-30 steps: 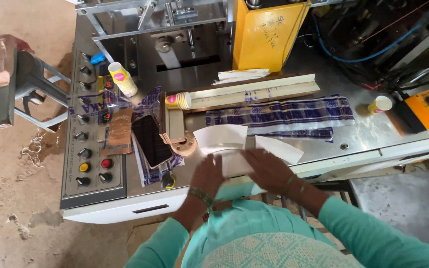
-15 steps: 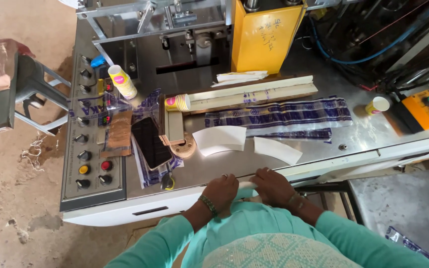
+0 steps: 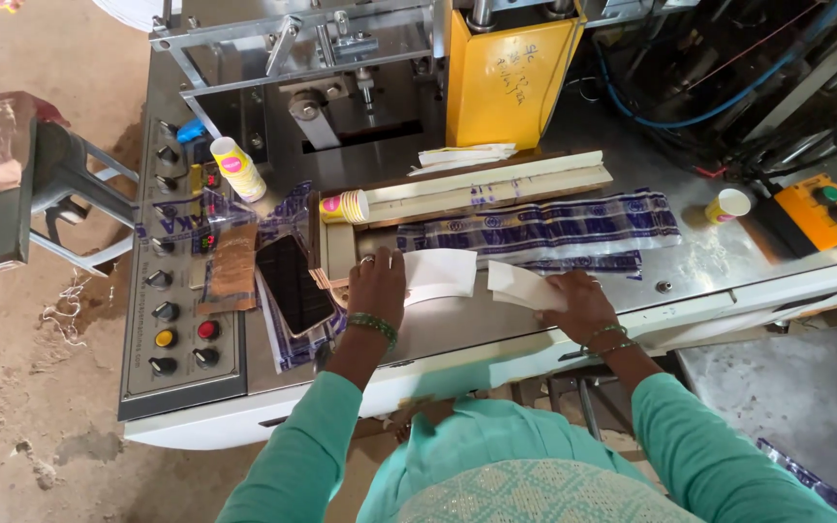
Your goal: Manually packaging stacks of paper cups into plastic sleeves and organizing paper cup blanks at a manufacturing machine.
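In the head view, the person leans over the steel machine table with both arms in teal sleeves stretched forward. The left hand lies flat, palm down and fingers spread loosely, on the left edge of a stack of white fan-shaped paper blanks; it presses on them and does not grip. The right hand rests palm down on a second stack of white paper blanks, its fingers laid over the stack's right end. The two stacks lie side by side near the table's front edge, just apart, and the hands are well apart from each other.

Behind the stacks lies a strip of printed blue plastic film, and behind that a long wooden tray with a nested row of paper cups at its left end. A dark phone lies just left of the left hand. Further left is a control panel with knobs and buttons. A small paper cup stands near an orange button box. A yellow machine guard rises at the back.
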